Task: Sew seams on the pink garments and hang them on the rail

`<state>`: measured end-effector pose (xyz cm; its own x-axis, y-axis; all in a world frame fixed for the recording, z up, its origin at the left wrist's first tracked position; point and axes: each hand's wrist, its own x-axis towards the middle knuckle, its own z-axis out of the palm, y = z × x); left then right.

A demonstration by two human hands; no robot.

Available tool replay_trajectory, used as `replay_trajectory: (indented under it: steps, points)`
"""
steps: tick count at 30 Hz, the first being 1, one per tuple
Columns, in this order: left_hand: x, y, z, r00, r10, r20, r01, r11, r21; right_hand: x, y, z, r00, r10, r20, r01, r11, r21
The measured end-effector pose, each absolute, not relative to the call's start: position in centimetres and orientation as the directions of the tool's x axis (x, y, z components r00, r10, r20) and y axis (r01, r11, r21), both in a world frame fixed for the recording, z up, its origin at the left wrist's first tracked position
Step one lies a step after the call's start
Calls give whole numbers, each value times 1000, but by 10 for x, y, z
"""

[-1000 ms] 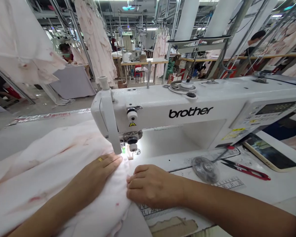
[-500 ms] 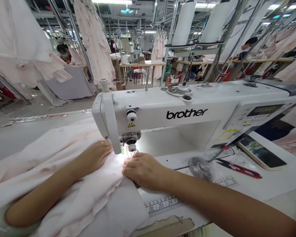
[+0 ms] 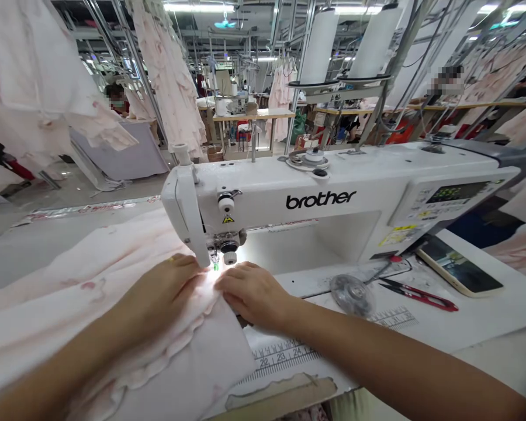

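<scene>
A white Brother sewing machine (image 3: 315, 199) stands across the table. Pale pink fabric (image 3: 70, 280) with a ruffled edge lies under its needle (image 3: 221, 262) and spreads to the left. My left hand (image 3: 166, 286) lies flat on the fabric just left of the needle, fingers stretched out. My right hand (image 3: 249, 289) presses the fabric's edge down just right of the needle, fingers curled and close together. Both hands almost meet in front of the presser foot.
Red thread snips (image 3: 421, 292), a clear round disc (image 3: 350, 292) and a phone (image 3: 458, 269) lie on the table to the right. A printed ruler (image 3: 280, 356) runs along the table front. Pink garments (image 3: 170, 76) hang behind; other people work at far tables.
Both hands have slid forward with the fabric toward the needle, and now sit closer together. The view has shifted slightly right and down.
</scene>
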<state>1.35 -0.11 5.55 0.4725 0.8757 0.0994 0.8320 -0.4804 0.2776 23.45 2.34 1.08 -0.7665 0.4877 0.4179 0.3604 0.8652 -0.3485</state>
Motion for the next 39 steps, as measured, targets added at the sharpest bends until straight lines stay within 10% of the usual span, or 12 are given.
replay_trajectory:
  steps: [7, 11, 18, 27, 34, 39]
  points:
    - [8, -44, 20, 362, 906, 219, 776, -423, 468, 233, 23, 8, -764, 485, 426, 415, 874, -252]
    - [-9, -24, 26, 534, 831, 155, 640, -516, 569, 223, 26, 9, -851, 331, 408, 368, 930, 13]
    - [-10, -16, 45, 608, 783, 128, 682, -598, 420, 221, 33, 19, -946, -87, 312, 48, 915, 402]
    - [17, -38, 61, 410, 881, 234, 818, -469, 332, 254, 35, 24, -922, 211, 323, 187, 977, -106]
    - [30, -39, 26, 180, 963, 201, 875, -250, 415, 260, 36, 31, -955, 117, 271, 97, 991, -87]
    - [23, -40, 19, 420, 810, 410, 828, -527, 192, 259, 37, 29, -953, 117, 279, 95, 991, -89]
